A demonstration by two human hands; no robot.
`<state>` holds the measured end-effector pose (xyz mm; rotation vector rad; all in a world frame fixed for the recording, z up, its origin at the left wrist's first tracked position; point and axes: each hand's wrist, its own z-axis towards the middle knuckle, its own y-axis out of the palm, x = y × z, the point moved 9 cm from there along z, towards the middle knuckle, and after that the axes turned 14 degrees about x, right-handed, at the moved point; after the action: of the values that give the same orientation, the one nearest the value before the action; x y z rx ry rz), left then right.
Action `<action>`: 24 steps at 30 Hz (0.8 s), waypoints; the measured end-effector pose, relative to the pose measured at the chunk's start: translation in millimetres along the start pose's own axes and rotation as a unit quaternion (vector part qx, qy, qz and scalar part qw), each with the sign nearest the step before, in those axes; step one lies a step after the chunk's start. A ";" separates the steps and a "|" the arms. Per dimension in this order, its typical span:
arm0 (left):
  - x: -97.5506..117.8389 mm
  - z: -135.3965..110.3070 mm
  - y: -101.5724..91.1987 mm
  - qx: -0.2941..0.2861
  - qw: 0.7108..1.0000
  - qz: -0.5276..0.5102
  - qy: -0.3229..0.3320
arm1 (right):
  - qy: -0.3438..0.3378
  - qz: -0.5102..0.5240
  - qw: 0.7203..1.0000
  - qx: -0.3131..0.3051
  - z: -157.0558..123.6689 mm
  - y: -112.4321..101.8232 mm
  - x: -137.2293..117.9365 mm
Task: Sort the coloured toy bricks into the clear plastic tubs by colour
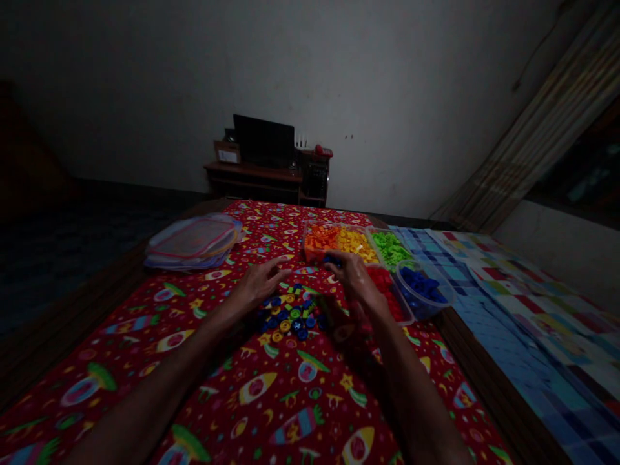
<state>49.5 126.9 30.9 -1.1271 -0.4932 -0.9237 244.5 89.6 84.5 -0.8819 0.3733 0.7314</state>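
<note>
1. The surface (145, 336) is covered by a red cloth printed with rockets and stars. The room is dim, so small colours are hard to tell apart.
2. A stack of clear lids (194, 240) lies at the far left, well apart from both hands.
3. Open containers sit at the far right: orange pieces (320, 237), yellow pieces (356, 242), green pieces (391, 247), red pieces (387, 284) and a tub of blue pieces (423, 287) near the surface's edge.
4. The left hand (259, 282) rests on the cloth with its fingers loosely spread, holding nothing, just beside the loose pile.
5. The right hand (356, 278) has its fingertips drawn together, seemingly pinching a blue piece (332, 261) at the near rim of the orange container.
6. The loose pile (290, 316) of blue, yellow and green pieces lies between the hands.
7. Risk, as I judge it: the pinched piece could drop among the orange ones, and the right forearm could nudge the blue tub off the edge.
</note>
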 end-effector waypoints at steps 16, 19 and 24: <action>-35.5 -40.1 -33.7 -0.117 0.984 0.127 0.043 | 0.080 -0.389 0.916 0.055 -5.7 -167.9 126.1; -50.4 -63.8 -27.0 -0.149 0.978 0.133 0.058 | 0.053 -0.352 0.930 0.088 -9.4 -145.2 89.1; -58.0 -76.5 -8.3 -0.126 0.976 0.148 0.099 | -0.054 -0.139 0.984 -0.094 -51.0 -27.4 7.5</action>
<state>2.6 77.1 -37.0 -1.2806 -0.0416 -0.8397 269.2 40.2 65.3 -1.0440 0.0820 0.5589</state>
